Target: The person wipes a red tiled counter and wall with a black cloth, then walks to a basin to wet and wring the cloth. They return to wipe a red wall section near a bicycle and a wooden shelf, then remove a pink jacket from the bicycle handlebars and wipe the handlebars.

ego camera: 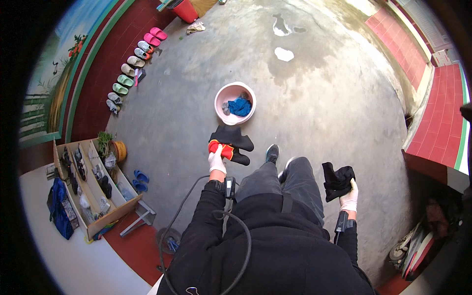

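Note:
My left hand [217, 162], in a pale glove, grips a bundle of black socks [230, 137] together with a red cloth piece with yellow edging [221, 148]. Out to the right, my gloved right hand [349, 196] is closed on black fabric [337, 180] that looks like socks. On the concrete floor ahead stands a pink plastic basin [220, 96]. Inside it lie a crumpled blue cloth [240, 107] and some grey bundled items [225, 108]. The bundle in my left hand appears just below the basin's near rim in the picture; I cannot tell how far apart they are.
A row of shoes and slippers [127, 70] lines the left wall. Nearer on the left are a wooden shoe rack [114, 217], a potted plant [106, 142] and blue slippers [140, 180]. A red bucket [184, 11] stands at the back. A black cable [180, 214] loops by my left arm.

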`<state>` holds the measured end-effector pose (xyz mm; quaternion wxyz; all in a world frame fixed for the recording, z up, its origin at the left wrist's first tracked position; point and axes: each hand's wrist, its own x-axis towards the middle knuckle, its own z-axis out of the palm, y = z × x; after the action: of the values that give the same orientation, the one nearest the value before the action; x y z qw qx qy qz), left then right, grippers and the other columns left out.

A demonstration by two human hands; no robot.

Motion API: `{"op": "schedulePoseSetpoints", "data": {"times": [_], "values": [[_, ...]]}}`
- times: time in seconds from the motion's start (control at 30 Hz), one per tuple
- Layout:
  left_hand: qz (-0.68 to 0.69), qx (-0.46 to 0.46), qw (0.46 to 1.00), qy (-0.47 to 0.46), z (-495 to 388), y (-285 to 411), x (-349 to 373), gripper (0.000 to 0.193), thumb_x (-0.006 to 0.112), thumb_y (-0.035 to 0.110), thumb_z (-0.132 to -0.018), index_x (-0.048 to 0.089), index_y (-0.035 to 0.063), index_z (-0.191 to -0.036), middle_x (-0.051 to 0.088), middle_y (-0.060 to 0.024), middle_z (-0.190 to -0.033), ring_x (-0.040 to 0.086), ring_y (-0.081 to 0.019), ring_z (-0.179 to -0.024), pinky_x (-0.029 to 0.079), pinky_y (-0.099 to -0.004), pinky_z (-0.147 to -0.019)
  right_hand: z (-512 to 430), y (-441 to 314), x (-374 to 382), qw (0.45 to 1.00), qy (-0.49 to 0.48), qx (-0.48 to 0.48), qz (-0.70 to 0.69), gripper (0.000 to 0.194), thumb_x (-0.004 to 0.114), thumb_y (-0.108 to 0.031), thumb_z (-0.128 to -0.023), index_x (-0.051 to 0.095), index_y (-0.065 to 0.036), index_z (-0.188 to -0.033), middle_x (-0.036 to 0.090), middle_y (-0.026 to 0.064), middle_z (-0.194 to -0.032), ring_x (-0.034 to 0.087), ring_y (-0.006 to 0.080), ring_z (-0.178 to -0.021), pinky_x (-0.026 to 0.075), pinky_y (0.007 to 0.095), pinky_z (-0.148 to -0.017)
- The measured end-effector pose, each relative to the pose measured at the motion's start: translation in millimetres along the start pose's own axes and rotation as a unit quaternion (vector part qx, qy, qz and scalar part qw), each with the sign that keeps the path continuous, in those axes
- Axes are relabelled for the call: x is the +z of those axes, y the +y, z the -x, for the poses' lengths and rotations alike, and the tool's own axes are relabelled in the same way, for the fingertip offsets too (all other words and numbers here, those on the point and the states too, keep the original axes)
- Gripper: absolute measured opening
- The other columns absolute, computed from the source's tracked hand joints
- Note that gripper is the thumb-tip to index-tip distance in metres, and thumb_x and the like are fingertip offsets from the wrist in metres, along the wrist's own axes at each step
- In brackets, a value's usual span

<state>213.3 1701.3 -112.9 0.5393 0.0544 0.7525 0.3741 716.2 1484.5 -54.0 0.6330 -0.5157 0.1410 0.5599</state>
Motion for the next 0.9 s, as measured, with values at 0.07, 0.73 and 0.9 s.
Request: {"op": "schedulePoseSetpoints", "data": {"times": [0.07,0.73,0.9], "values": [[0.009,0.023,1.0,0.014,-19.3,12.9,20.5,0.064,0.069,0.04,-0.086,0.043,0.0133,-0.137,0.049,-0.0089,-0.137,0.05,-0.0338,-0.123,0.023,-0.0608,-0.107,-20.4,-14.5,20.5,1.0,0.026,-0.002,0.002,0.042,0.054,-0.031,-0.095,0.056,-0.004,-0.128,0.059,0.0104,-0.129,0.055,0.0261,-0.119,0.04,0.0418,-0.106],[-0.222,0.279,0.908,0.218,-99.5,260.6,208.0,0.035,0.055,0.023,-0.095,0.062,-0.0012,-0.119,0.066,-0.0194,-0.113,0.064,-0.0277,-0.101,0.049,-0.0365,-0.085,-365.1,-225.0,331.7,0.988,-0.043,0.006,0.149,0.046,0.056,-0.026,-0.093,0.052,-0.004,-0.134,0.058,0.011,-0.13,0.055,0.0262,-0.12,0.041,0.041,-0.104],[-0.004,0.331,0.926,0.184,-112.2,340.3,246.1,0.035,0.053,0.018,-0.098,0.059,-0.0026,-0.127,0.065,-0.0097,-0.116,0.062,-0.018,-0.101,0.048,-0.0306,-0.088,-426.2,-232.1,409.3,0.988,-0.039,0.017,0.15,0.045,0.055,-0.023,-0.092,0.053,-0.005,-0.133,0.059,0.0098,-0.131,0.054,0.0253,-0.121,0.039,0.0401,-0.106]]}}
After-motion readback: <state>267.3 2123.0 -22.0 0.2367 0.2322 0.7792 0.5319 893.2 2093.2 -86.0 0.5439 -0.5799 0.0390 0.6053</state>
